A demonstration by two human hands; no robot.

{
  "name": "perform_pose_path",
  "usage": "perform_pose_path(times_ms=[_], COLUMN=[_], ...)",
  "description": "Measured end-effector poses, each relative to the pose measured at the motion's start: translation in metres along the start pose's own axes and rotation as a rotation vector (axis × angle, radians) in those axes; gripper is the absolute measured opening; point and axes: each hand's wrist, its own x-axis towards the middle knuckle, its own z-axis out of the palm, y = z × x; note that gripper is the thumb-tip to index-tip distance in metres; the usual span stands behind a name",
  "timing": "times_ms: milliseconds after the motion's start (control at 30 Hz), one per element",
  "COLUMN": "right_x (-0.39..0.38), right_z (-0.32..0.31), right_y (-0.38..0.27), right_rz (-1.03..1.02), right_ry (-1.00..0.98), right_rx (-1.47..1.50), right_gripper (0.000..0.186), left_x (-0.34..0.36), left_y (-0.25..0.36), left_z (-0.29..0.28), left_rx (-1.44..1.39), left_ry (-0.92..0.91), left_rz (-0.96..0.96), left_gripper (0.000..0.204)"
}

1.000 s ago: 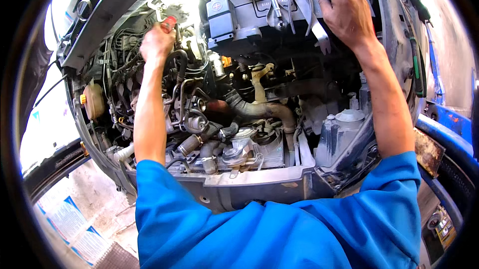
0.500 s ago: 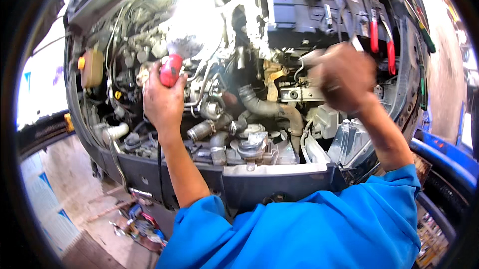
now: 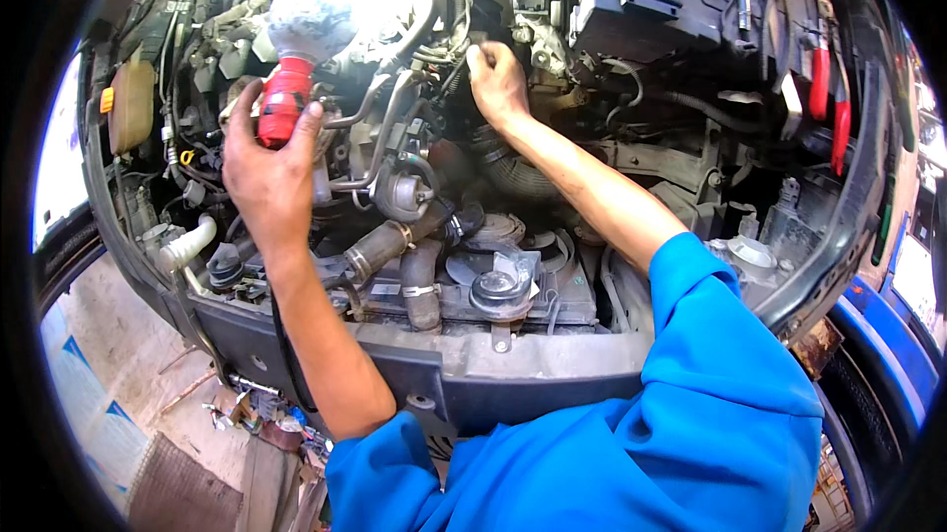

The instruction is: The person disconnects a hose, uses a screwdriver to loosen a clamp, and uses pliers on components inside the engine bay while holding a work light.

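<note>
The left hand [image 3: 266, 172] is curled around the red plastic handle of a round-bulbed work lamp [image 3: 286, 103], held upright over the left of the engine bay, its bulb glaring white. The right hand [image 3: 498, 83] is partly closed among cables and hoses, thumb close to forefinger; whether it grips anything I cannot tell. Below lie smooth, bent metal pipes [image 3: 380, 118] and a dusty ribbed hose [image 3: 518, 177]. Farther right sit a boxy dark plastic battery [image 3: 641, 14] and red-handled pliers [image 3: 820, 78]. Left is a yellowed translucent reservoir [image 3: 131, 108]; beyond, stained pale floor [image 3: 182, 364].
</note>
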Motion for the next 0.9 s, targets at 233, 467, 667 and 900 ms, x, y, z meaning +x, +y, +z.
perform_pose_path(times_ms=[233,467,667,900], right_x=[0.033,0.035,0.045,0.041], right_z=[0.028,0.019,0.015,0.019], right_y=[-0.012,-0.014,-0.003,-0.005], right_rz=[0.134,0.217,0.083,0.025], right_ry=[-0.126,-0.177,-0.142,-0.106], right_rx=[0.386,0.587,0.358,0.269], right_gripper=[0.028,0.015,0.020,0.023], left_x=[0.003,0.002,-0.001,-0.002], left_y=[0.007,0.005,0.014,0.012], left_z=[-0.001,0.000,0.002,0.000], left_rx=[-0.013,-0.091,-0.213,-0.183], left_ry=[-0.089,-0.094,-0.119,-0.154], left_rz=[-0.037,-0.074,-0.115,-0.122], left_gripper=[0.057,0.058,0.058,0.058])
